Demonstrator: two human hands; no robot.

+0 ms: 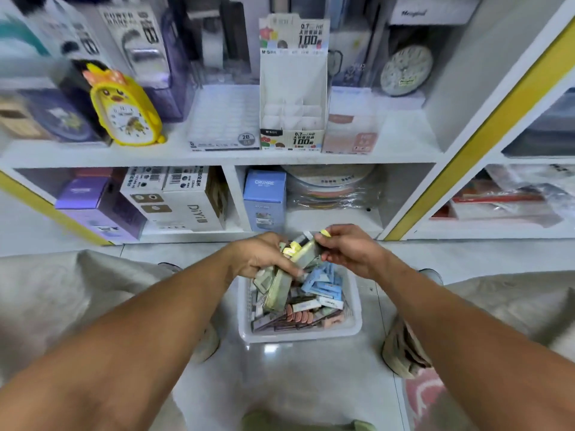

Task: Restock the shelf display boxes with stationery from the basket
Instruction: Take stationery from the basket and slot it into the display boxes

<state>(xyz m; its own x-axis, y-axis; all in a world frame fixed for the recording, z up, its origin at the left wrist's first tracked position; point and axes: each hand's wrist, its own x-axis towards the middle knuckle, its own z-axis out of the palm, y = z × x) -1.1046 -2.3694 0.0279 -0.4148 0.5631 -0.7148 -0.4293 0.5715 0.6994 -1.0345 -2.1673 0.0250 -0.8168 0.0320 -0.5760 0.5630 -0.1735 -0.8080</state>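
- This is a shop that sells pens and paper things.
- White shelves with yellow edges [413, 169] hold boxed goods, a yellow chick-shaped clock [126, 110] and a white cardboard display box [292, 88].

A white basket [351, 325] is sitting on the floor, holding mixed blue, pink and green stationery packs [323, 290]. An open white display box [292, 98] is standing upright on the shelf [404, 144], its compartments unfilled.

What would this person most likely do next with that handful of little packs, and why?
Probably lift them to the white display box on the shelf. Both hands, left and right, grip small packs above the basket, and the box's compartments look empty.
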